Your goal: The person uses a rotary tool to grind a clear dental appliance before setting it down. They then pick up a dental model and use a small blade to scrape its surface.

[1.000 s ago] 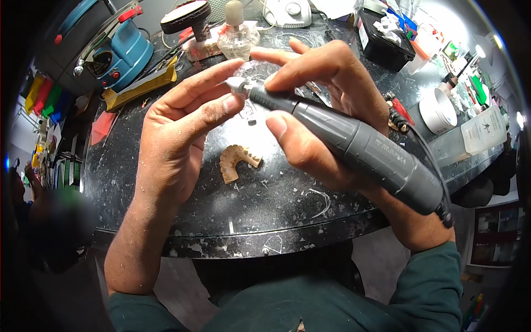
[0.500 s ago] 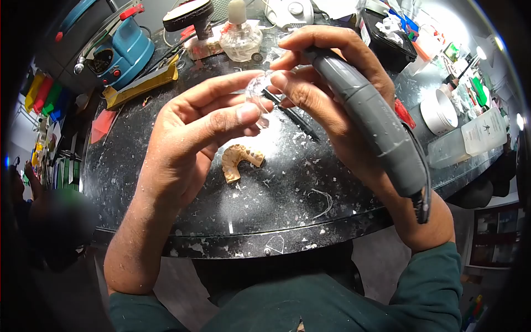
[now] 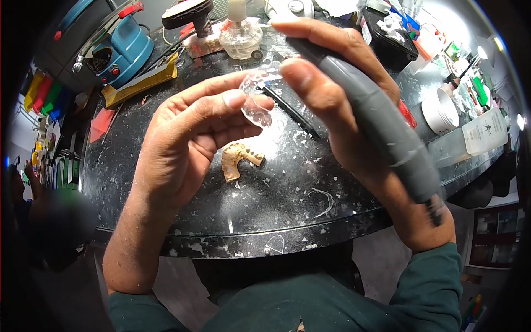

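Observation:
Between the thumb and fingers of my left hand (image 3: 193, 119) is a clear dental aligner (image 3: 255, 110), a thin curved transparent tray. My right hand (image 3: 337, 94) grips a dark grey rotary tool (image 3: 381, 119), its body slanting down along my wrist. The tool's front end points toward the aligner, and its tip is hard to make out. Below the hands, a yellowish horseshoe-shaped dental model (image 3: 238, 160) lies on the black worktop (image 3: 276, 205). Behind the aligner rests a thin black pen-like stick (image 3: 293, 113).
At the back left stand a blue machine (image 3: 124, 52) and a yellow tray (image 3: 138, 83). A glass burner (image 3: 240, 39) is at the back. On the right are a black box (image 3: 387, 41), a white tub (image 3: 440, 110) and a clear bottle (image 3: 470, 135). Pale debris dots the worktop.
My right thumb and fingers have come away from the aligner, and the rotary tool has shifted slightly down and right. The aligner has turned in my left hand.

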### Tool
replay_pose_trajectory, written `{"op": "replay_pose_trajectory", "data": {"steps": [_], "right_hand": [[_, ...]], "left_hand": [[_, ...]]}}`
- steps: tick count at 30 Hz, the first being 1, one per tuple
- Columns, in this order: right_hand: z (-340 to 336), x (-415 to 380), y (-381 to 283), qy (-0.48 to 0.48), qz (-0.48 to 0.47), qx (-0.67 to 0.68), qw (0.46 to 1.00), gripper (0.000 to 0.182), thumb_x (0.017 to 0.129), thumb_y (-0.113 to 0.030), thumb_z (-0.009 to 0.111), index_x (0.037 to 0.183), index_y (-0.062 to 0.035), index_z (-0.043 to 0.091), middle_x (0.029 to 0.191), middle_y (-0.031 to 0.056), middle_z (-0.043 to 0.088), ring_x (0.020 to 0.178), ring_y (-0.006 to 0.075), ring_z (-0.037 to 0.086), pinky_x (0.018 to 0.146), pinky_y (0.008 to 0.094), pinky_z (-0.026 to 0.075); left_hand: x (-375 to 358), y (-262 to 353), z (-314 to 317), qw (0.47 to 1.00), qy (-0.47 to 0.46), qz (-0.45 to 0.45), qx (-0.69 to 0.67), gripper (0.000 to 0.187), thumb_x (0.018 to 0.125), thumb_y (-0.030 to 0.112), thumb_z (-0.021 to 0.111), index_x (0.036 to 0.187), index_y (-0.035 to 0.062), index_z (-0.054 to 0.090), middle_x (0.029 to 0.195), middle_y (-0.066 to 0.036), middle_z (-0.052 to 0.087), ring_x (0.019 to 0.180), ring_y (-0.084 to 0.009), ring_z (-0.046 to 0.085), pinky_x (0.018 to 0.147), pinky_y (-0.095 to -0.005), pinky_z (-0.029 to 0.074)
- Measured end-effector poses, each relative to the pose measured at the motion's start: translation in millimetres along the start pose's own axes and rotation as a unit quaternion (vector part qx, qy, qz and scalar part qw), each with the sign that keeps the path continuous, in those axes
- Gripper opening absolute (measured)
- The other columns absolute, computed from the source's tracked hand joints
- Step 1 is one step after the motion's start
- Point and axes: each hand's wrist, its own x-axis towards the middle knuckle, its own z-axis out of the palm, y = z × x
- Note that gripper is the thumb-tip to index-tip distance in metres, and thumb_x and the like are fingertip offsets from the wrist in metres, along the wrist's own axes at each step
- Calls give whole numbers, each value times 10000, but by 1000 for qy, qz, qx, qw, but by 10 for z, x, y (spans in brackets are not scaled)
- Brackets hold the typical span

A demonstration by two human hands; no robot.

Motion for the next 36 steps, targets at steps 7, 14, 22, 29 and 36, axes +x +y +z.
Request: {"op": "replay_pose_trajectory", "data": {"steps": [7,14,22,29,36], "right_hand": [[60,-50,50,-56,-70,100,991,326,807,54,601,1107,-4,487,1066,124,584,1167,269,580,1018,397,446],[39,-41,87,-63,-110,56,990,351,791,47,623,1113,1,492,1054,129,593,1156,268,586,1018,389,438],[57,-37,79,-57,-93,75,991,336,804,17,640,1108,-4,499,1054,130,596,1154,250,574,1026,380,424],[43,-32,65,-69,-92,83,990,319,809,12,642,1097,-7,505,1061,130,598,1151,248,576,1025,377,424],[52,-30,55,-62,-95,73,991,327,790,19,650,1088,-4,516,1058,131,599,1142,232,581,1005,367,436]], "left_hand": [[12,-6,-43,999,11,22,-33,469,941,173,566,1324,-80,467,1186,-191,629,1077,-238,638,976,-381,496],[14,-33,-60,999,-1,35,-33,459,962,174,548,1340,-70,457,1188,-191,628,1094,-233,628,993,-387,484],[14,-44,-70,998,-5,43,-34,447,975,174,529,1341,-72,457,1195,-184,627,1100,-232,625,1003,-397,476],[15,-44,-61,999,1,44,-31,449,977,175,528,1345,-71,455,1198,-181,625,1113,-232,618,1016,-402,464],[21,-64,-67,999,-7,50,-20,459,974,179,540,1355,-60,455,1227,-166,617,1120,-220,612,1021,-394,449]]}}
